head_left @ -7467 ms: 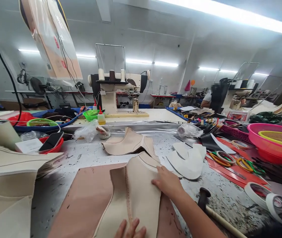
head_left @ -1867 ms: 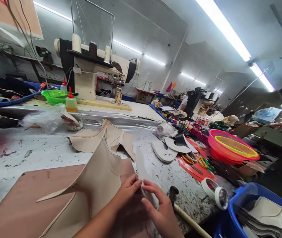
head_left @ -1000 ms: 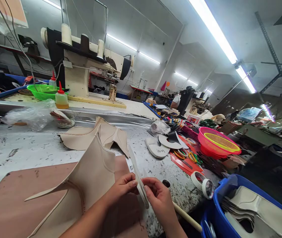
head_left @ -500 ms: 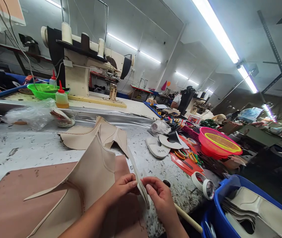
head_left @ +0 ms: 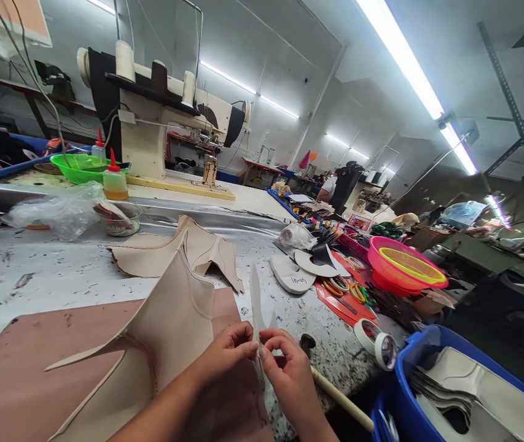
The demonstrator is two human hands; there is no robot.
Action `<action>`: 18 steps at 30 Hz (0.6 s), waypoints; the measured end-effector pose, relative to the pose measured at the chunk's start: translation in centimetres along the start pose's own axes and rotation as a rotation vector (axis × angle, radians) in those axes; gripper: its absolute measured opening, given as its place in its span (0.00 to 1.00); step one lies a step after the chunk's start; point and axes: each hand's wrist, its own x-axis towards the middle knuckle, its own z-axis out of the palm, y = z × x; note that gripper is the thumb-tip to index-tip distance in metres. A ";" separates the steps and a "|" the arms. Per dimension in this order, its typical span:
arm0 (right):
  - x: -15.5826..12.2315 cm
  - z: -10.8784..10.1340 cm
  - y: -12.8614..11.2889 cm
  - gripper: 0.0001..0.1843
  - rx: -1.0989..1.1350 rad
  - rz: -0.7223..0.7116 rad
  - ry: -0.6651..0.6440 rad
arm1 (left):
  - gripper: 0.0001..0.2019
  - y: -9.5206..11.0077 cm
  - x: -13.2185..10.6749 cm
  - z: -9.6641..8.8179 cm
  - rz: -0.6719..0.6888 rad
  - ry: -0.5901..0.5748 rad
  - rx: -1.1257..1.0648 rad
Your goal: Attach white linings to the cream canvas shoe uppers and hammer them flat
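1. Thin white sheet (head_left: 255, 294) stands on edge between my fingertips, one long pointed strip rising beyond the grip and a shorter point just right of it. Whether it is one curved piece or several layers, I cannot tell.

2. My left hand (head_left: 228, 348) pinches it from the left, thumb against bent fingers. My right hand (head_left: 288, 369) pinches it from the right, its fingertips close beside the left ones.

3. I judge it light, bendable and easily creased, with little risk of slipping. The tall strip probably flops if held only low down, so a thumb-and-finger pinch on the edge, near the middle of its length, looks the better hold; hard pressure could kink it.

4. Left of my grip, a seamed beige leather-like panel (head_left: 176, 307) rises in a fold over a pinkish-brown mat (head_left: 59, 350). A second beige panel (head_left: 218, 250) lies beyond it.

5. Ahead and right of my fingertips are flat white cut-outs (head_left: 290, 276), the nearest one handwritten on.

6. Just right of my right hand lies a hammer (head_left: 342, 399); farther right, a blue plastic tub (head_left: 402, 374) holds more beige panels.
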 end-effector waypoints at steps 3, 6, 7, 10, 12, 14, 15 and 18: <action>0.1 -0.1 0.0 0.11 0.019 0.021 -0.032 | 0.24 0.4 0.0 -0.1 0.005 -0.023 0.039; 0.3 -0.3 0.2 0.11 0.028 0.049 -0.054 | 0.24 0.6 0.1 -0.1 0.014 -0.032 0.087; 0.4 -0.4 0.3 0.10 0.024 0.052 -0.057 | 0.24 0.6 0.1 -0.1 0.016 -0.031 0.104; 0.9 -0.7 0.6 0.09 -0.049 0.031 -0.031 | 0.21 0.3 0.1 -0.1 0.019 -0.019 0.155; 1.5 -1.1 1.0 0.07 -0.171 -0.027 0.016 | 0.18 0.1 0.2 -0.1 0.020 0.002 0.181; 2.4 -2.0 1.3 0.06 -0.333 -0.119 0.074 | 0.16 0.0 0.2 -0.2 0.019 0.028 0.199; 2.9 -2.6 1.5 0.06 -0.416 -0.169 0.098 | 0.15 0.0 0.2 -0.3 0.018 0.042 0.205; 4.3 -5.2 2.1 0.06 -0.653 -0.270 0.137 | 0.12 0.2 0.2 -0.6 0.015 0.088 0.217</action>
